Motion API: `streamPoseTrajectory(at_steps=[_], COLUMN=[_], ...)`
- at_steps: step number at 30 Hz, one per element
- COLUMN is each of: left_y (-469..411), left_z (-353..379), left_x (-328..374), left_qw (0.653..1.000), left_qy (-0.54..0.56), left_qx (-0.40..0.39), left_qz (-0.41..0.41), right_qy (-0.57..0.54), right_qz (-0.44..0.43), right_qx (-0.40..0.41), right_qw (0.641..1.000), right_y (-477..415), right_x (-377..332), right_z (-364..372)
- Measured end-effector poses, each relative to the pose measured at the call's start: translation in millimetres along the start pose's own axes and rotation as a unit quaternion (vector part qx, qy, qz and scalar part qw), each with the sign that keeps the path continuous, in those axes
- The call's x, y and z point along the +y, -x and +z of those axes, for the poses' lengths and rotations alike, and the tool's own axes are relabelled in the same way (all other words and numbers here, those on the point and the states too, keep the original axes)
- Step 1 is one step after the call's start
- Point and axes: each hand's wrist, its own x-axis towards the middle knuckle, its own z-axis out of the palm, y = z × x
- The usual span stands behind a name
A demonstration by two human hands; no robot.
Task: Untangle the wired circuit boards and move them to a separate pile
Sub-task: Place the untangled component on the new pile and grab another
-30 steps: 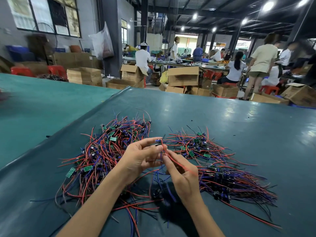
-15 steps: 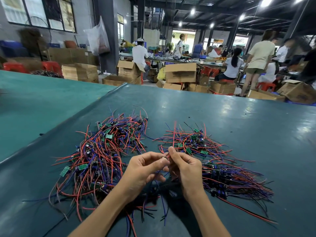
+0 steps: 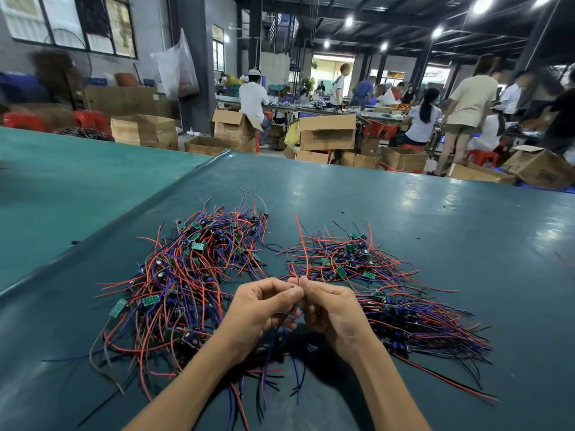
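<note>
A big tangled heap of small green circuit boards with red and blue wires lies on the dark green table, left of centre. A smaller heap of the same boards lies to the right, and a flatter bundle with wires laid out rightward sits nearer me. My left hand and my right hand meet between the heaps, fingertips together, both pinching one wired board whose blue wires hang down below them. The board itself is mostly hidden by my fingers.
The dark green table cover stretches far back and right; a lighter teal surface adjoins on the left. Beyond the far edge stand cardboard boxes, red stools and several people at other benches.
My hands have drawn closer to me and tighter together. The red wire that stood stretched between them a second ago is gone from view; only blue wires dangle below.
</note>
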Motion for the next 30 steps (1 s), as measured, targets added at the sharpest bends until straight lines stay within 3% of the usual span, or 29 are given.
streamPoseTrajectory(at_steps=[11, 24, 30], left_y=[-2, -2, -2], left_z=[1, 6, 6], left_x=[-5, 1, 2], left_qw=[0.999, 0.997, 0.996], left_qy=[-0.008, -0.008, -0.01], left_qx=[-0.031, -0.003, 0.007], left_qz=[-0.035, -0.074, -0.083], right_qy=[0.076, -0.003, 0.009], right_qz=[-0.037, -0.063, 0.001], right_qx=[0.017, 0.129, 0.127], right_qw=[0.996, 0.99, 0.992], right_y=[-2, -17, -31], right_x=[-10, -52, -67], right_z=[-12, -36, -42])
